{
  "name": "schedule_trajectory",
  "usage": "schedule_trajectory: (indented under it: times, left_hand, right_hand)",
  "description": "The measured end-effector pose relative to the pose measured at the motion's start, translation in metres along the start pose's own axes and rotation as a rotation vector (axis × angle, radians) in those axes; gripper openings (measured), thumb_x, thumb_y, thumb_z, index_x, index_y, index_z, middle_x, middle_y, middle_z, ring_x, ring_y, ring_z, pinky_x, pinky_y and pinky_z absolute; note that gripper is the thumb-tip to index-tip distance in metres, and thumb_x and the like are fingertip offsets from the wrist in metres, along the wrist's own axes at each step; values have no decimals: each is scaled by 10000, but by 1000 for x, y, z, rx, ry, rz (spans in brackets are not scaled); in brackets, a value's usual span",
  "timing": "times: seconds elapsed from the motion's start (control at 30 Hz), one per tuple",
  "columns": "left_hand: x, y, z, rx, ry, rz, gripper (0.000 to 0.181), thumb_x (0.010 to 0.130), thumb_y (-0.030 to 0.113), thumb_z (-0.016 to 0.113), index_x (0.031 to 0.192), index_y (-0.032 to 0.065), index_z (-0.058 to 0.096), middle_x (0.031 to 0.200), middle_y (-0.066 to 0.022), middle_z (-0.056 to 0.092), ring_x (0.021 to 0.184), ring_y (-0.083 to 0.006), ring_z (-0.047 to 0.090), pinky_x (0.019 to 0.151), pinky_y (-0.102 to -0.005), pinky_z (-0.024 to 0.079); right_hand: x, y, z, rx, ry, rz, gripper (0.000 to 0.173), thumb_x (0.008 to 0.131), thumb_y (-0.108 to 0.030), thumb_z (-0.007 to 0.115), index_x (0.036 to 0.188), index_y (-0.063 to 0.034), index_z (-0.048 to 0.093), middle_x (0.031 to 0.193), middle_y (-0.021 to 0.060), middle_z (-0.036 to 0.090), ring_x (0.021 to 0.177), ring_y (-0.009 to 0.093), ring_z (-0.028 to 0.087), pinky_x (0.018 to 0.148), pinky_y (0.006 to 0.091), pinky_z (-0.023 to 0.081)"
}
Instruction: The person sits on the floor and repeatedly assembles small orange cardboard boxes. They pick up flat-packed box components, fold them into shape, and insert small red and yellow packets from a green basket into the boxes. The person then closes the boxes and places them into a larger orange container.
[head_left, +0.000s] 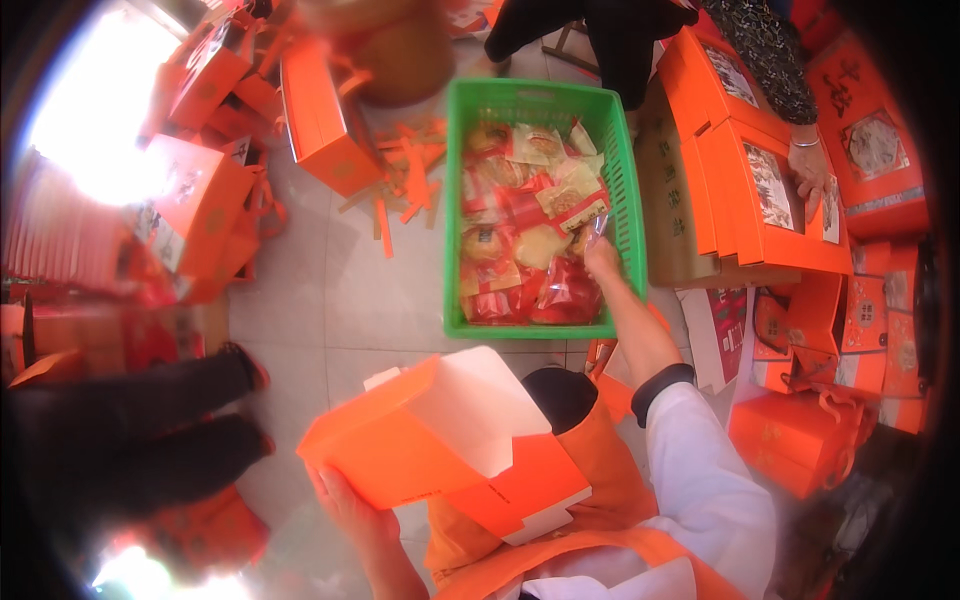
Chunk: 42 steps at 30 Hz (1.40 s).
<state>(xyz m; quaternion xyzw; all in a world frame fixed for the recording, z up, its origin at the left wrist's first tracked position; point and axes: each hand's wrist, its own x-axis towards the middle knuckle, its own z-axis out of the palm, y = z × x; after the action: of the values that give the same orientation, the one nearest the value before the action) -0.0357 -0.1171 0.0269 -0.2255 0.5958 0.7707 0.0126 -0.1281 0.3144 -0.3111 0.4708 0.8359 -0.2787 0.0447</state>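
My left hand (354, 504) grips an orange cardboard gift box (397, 450) from its lower left side, tilted over my lap. The box's flaps stand apart and its white inside shows. Before me on the tiled floor is a green plastic crate (453, 225) filled with wrapped packets, several of them red and some clear over round, pale pastries. My right hand (602, 255) reaches into the crate's right side. Its fingers are on the edge of a clear-wrapped packet (598, 227); whether it holds the packet firmly is hard to make out.
Another person's hand (808, 169) rests on stacked orange gift boxes (780, 217) on a brown carton (667, 180) at right. Orange strips (409, 169) lie on the floor beside an orange box (322, 120). More boxes (202, 202) are piled at left, near a person's dark-trousered legs (142, 420).
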Motion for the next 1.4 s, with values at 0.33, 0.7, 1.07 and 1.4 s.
schedule_trajectory:
  times: [0.33,0.7,1.07,1.4]
  left_hand:
    - [-11,-7,-11,43,-41,218,364,946,254,423,1231,33,382,1120,-63,508,1029,-134,495,880,-284,412]
    - [-56,-15,-1,-13,-142,394,396,948,284,417,1246,35,339,1160,-75,484,1056,-136,487,883,-272,422]
    - [-67,-29,-19,-16,-147,429,330,956,223,392,1225,31,383,1174,-62,482,1058,-126,484,890,-262,411]
    - [-66,-21,-25,-127,-178,382,364,944,181,399,1274,31,363,1196,-63,479,1079,-127,476,906,-268,401]
  right_hand:
    - [-222,-82,-235,1426,-276,-356,204,898,-128,472,1038,-10,563,926,28,594,794,84,567,672,245,502]
    - [-356,-84,-253,950,-354,-766,148,890,-132,480,960,-46,578,660,-76,469,553,4,424,452,175,345]
    - [-373,-81,-271,804,-670,-642,161,869,-163,520,792,-26,554,647,-51,481,533,29,434,441,208,350]
    - [-368,-84,-293,482,-665,-650,268,805,-191,546,633,9,501,554,20,456,540,74,435,477,271,354]
